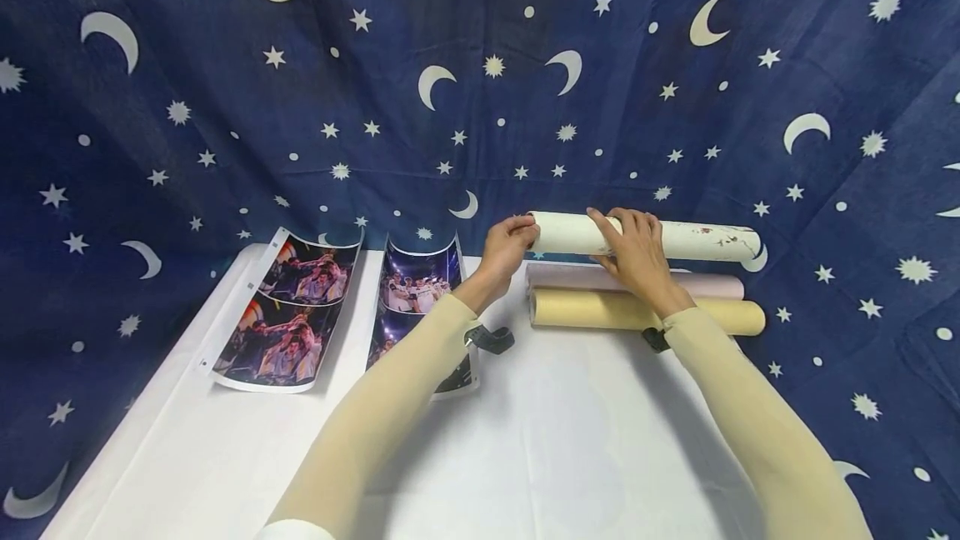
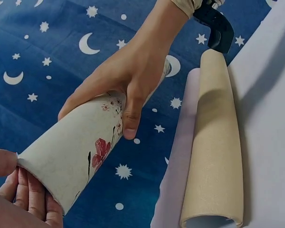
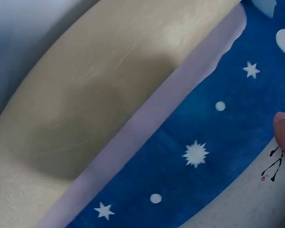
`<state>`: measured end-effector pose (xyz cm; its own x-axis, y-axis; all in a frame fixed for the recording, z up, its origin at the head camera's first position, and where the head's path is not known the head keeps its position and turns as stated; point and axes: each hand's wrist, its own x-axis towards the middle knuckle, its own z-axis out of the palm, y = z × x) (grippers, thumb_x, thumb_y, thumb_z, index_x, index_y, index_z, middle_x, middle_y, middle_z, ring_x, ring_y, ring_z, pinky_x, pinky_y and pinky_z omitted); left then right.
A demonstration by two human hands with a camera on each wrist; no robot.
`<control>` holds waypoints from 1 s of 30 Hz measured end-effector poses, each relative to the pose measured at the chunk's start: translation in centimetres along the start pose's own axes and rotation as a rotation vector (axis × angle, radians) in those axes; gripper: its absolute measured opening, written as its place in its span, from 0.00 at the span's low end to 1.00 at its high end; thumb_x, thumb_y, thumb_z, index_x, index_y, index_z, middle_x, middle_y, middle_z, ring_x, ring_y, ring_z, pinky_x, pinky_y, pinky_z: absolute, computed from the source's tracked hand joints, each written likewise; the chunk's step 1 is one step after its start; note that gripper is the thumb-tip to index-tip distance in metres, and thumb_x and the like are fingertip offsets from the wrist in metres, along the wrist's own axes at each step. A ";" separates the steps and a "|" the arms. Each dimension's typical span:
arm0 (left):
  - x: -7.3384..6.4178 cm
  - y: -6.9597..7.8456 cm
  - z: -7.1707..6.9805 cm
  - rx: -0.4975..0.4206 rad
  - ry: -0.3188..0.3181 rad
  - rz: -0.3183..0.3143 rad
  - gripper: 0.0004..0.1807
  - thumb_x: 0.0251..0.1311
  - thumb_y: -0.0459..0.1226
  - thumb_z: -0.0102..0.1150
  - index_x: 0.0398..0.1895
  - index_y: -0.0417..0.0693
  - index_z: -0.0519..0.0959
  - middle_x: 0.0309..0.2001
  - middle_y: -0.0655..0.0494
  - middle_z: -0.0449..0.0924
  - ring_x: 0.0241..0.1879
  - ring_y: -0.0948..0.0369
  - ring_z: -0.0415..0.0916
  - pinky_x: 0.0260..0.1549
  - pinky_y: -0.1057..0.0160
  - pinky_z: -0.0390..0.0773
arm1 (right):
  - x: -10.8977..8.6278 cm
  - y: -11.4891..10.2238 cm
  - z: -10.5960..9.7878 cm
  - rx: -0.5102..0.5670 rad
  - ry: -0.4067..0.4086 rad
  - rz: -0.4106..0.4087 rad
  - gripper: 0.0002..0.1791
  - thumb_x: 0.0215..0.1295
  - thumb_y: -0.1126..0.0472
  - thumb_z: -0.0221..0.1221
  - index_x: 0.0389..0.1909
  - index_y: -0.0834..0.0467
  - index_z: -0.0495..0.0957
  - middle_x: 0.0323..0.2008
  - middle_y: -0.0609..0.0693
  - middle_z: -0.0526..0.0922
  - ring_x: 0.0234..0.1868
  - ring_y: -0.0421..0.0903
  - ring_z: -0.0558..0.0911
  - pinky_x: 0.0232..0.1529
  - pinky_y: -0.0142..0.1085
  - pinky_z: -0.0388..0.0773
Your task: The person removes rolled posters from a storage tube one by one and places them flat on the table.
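Above the far right of the table, both hands hold a white wallpaper roll (image 1: 705, 242) with a red flower and dark twig print. At its left end, my left hand (image 1: 504, 255) pinches the rim; in the left wrist view the thumb is outside and the fingers are tucked into the opening. My right hand (image 1: 639, 252) grips the roll near its middle from above, fingers and thumb spread around it. Below lie a lilac roll (image 1: 570, 277) and a yellow roll (image 1: 585, 308), side by side. Only the right thumb (image 3: 284, 130) shows in the right wrist view.
Two glossy printed sheets with curled edges, a left sheet (image 1: 292, 315) and a middle sheet (image 1: 420, 282), lie on the white table (image 1: 555, 440). My left forearm partly covers the middle one. A dark blue curtain (image 1: 480, 65) with moons and stars hangs behind and beside the table.
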<state>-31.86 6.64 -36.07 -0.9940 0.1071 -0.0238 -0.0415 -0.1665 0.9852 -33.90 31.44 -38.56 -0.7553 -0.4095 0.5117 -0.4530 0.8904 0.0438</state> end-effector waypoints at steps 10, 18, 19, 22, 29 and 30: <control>-2.6 -0.8 -2.1 -0.026 -0.038 0.004 0.16 0.67 0.32 0.55 0.56 0.35 0.75 0.49 0.46 0.81 0.44 0.63 0.77 0.55 0.62 0.78 | -1.2 -2.7 -1.7 -0.019 -0.051 -0.073 0.47 0.53 0.54 0.72 0.73 0.46 0.59 0.58 0.64 0.71 0.60 0.68 0.67 0.61 0.64 0.61; -5.9 -1.7 -4.0 0.049 -0.094 0.048 0.15 0.68 0.35 0.55 0.54 0.38 0.75 0.47 0.47 0.82 0.43 0.64 0.77 0.50 0.66 0.75 | -3.1 -5.5 -3.2 -0.026 -0.089 -0.111 0.46 0.51 0.53 0.74 0.71 0.47 0.63 0.56 0.61 0.73 0.58 0.65 0.70 0.58 0.63 0.65; -6.4 -1.8 -4.2 0.068 -0.091 0.060 0.15 0.69 0.36 0.55 0.54 0.38 0.75 0.47 0.47 0.82 0.44 0.64 0.77 0.49 0.67 0.75 | -3.3 -5.8 -3.4 -0.023 -0.087 -0.115 0.46 0.51 0.52 0.74 0.71 0.46 0.63 0.56 0.60 0.74 0.58 0.65 0.70 0.58 0.62 0.66; -7.5 -2.0 -4.6 0.113 -0.083 0.094 0.15 0.69 0.37 0.54 0.54 0.38 0.75 0.49 0.46 0.82 0.46 0.64 0.76 0.51 0.66 0.75 | -3.9 -6.7 -3.9 -0.022 -0.081 -0.126 0.46 0.49 0.52 0.75 0.70 0.45 0.63 0.55 0.60 0.74 0.57 0.65 0.71 0.57 0.61 0.66; -9.4 -2.7 -6.6 0.190 -0.092 0.043 0.15 0.70 0.39 0.54 0.52 0.39 0.78 0.50 0.45 0.83 0.44 0.62 0.78 0.55 0.58 0.75 | -4.4 -8.5 -4.8 -0.055 -0.097 -0.168 0.48 0.46 0.51 0.76 0.69 0.43 0.65 0.53 0.58 0.75 0.55 0.63 0.72 0.52 0.58 0.67; -9.7 -2.9 -6.9 0.200 -0.095 0.035 0.15 0.70 0.39 0.54 0.52 0.39 0.78 0.50 0.46 0.84 0.44 0.61 0.79 0.56 0.57 0.75 | -4.5 -8.8 -4.9 -0.063 -0.105 -0.172 0.48 0.45 0.51 0.77 0.69 0.42 0.65 0.53 0.58 0.75 0.54 0.63 0.72 0.52 0.58 0.67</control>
<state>-22.84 -0.63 -39.83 -0.9801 0.1978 0.0175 0.0229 0.0249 0.9994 -24.20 26.45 -37.04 -0.7160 -0.5723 0.3998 -0.5519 0.8147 0.1779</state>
